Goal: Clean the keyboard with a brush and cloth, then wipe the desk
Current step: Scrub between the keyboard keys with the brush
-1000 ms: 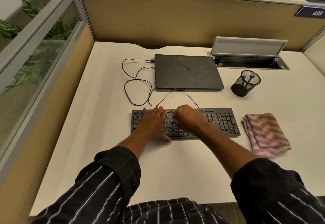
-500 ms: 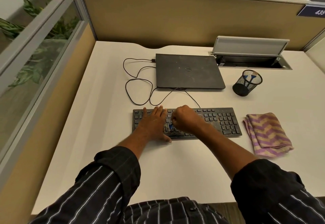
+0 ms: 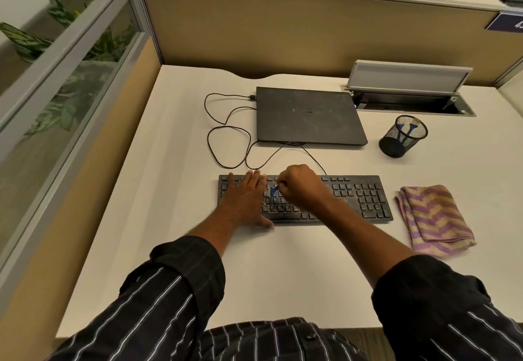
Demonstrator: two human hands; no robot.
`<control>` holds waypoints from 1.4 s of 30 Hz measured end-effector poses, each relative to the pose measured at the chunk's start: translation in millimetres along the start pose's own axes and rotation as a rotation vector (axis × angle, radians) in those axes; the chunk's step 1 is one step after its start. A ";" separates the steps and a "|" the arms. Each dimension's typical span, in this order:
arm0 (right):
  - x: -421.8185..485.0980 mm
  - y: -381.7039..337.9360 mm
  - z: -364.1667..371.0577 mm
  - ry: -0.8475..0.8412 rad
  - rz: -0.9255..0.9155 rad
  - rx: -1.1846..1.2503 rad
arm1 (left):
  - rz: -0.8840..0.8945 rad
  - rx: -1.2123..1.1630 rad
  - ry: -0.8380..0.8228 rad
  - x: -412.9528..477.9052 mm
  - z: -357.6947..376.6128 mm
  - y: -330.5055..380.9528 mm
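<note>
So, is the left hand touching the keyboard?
Touching. The head view shows the left hand lying flat, palm down, on the left keys of the keyboard, with no gap visible.

White desk [image 3: 311,261]: keyboard [image 3: 362,199] at centre, laptop [image 3: 308,117] at 12, cable [image 3: 229,95] at 11, mesh cup [image 3: 402,137] at 2, cloth [image 3: 433,219] at 3.

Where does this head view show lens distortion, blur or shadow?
Head view: the wide lens bows the partition and desk edges; light is soft and even, with a faint shadow beneath the laptop; the brush in the right hand looks small and soft.
</note>
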State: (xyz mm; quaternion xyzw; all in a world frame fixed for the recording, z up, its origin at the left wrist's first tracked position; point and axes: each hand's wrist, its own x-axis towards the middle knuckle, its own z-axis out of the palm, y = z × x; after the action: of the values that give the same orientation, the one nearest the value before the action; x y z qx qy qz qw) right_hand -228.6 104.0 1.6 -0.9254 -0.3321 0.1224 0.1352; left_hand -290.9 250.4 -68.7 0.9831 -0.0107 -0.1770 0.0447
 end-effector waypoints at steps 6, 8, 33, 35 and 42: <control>-1.6 -1.6 4.9 -0.114 0.025 -0.037 | 0.002 -0.018 -0.004 -2.6 0.6 -4.7; -1.4 -1.7 2.5 -0.116 0.023 -0.023 | 0.005 -0.014 -0.007 -2.4 1.8 -6.8; 5.2 -23.4 3.9 -0.037 -0.005 -0.075 | -0.003 0.032 0.014 -10.0 6.3 -24.8; 4.9 -23.1 4.5 -0.015 0.000 -0.093 | 0.001 0.031 0.016 -10.4 6.0 -25.0; 4.6 -26.7 6.0 -0.094 0.027 -0.066 | 0.006 0.027 0.013 -11.6 5.1 -27.1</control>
State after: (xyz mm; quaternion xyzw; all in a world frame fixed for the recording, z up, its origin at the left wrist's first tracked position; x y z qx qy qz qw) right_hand -242.6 127.8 4.1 -0.9271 -0.3293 0.1566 0.0872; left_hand -303.3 277.4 -72.0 0.9848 -0.0159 -0.1702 0.0322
